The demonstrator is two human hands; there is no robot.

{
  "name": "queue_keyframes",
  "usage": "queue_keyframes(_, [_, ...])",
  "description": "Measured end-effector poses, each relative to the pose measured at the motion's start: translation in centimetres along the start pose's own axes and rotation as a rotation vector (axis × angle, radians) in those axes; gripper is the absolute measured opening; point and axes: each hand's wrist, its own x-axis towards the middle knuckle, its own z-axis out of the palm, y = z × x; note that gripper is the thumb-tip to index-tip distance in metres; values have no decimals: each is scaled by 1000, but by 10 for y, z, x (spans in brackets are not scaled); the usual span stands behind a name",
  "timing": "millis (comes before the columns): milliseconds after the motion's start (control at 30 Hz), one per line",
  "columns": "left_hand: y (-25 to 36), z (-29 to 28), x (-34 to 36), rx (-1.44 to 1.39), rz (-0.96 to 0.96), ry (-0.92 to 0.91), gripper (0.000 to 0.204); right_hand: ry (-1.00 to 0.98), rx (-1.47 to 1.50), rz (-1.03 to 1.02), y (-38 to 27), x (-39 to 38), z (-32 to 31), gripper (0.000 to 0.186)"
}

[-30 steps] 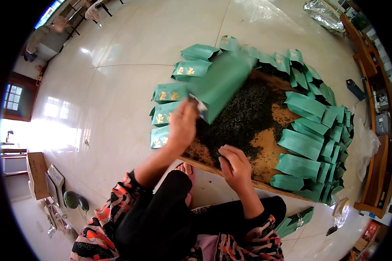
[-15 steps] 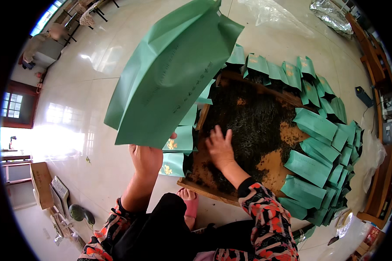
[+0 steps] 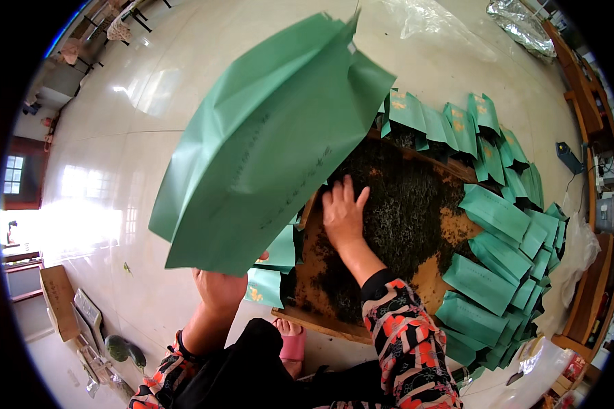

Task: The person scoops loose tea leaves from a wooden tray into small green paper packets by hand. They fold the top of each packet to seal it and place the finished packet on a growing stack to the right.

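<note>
A large green bag fills the upper middle, raised and tilted, with my left hand closed on its bottom end; those fingers are mostly behind it. My right hand is open, palm down, fingers spread on dark loose tea leaves near the bag's right side. The leaves lie in a wooden tray, its bare bottom showing in patches. Similar green bags stand along the tray's right side, back and left; some behind the held bag are hidden.
My foot in a pink slipper is below the tray. Crumpled plastic lies on the floor at the back and right. Wooden furniture lines the right. A cardboard box and dark green gourds sit at lower left.
The held bag has swung up and left to stand large before me, then shifted slightly lower. My right hand has moved from the tray's front edge further into the leaves, fingers spreading.
</note>
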Motion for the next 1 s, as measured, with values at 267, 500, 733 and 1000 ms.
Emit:
queue_keyframes(267, [-11,-3,4,175,55,85,21,-122,-4,101,15,34,-36,57])
queue_keyframes(500, [-6,-12,7,780,262,-164,12,-173,116,-48,64,78,-7,52])
queue_keyframes(733, [-15,-12,-3,901,257,-161,11,-93,40,134,89,67,-26,37])
queue_keyframes(1000, [-46,-21,-28,770,-1,-69,21,-129,317,283,109,-15,-78,26])
